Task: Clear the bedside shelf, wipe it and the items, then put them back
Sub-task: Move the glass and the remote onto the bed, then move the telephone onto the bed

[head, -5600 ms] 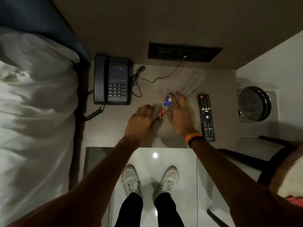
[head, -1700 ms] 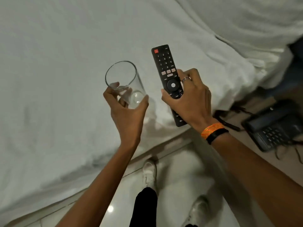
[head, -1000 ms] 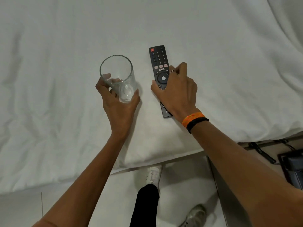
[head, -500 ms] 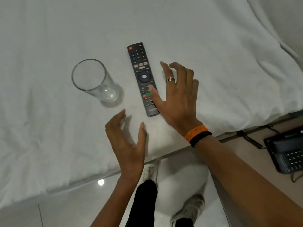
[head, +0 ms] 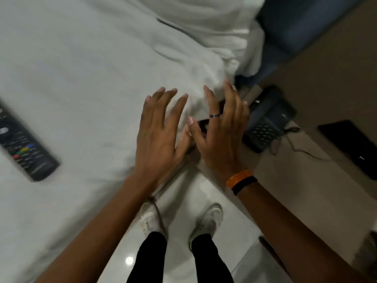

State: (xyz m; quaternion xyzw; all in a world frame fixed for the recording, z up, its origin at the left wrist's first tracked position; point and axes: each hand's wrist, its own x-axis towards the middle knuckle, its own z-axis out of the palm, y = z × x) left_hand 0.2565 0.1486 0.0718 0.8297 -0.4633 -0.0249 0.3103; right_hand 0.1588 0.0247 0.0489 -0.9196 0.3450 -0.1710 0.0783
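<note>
Person stands w/ white shoes (head: 206, 222) on glossy floor, both arms reaching fwd; left hand (head: 161, 135) and right hand (head: 220, 137) hang side by side, fingers spread, holding nothing, over the edge of the white bed (head: 81, 68). Remote (head: 22, 146) lies flat on the bed at far left, blurred, well apart from both hands. Beyond the right hand, a dark phone (head: 267, 121) sits on the bedside shelf (head: 295, 176), cord trailing right, w/ a black wall panel (head: 350, 146) further right.
</note>
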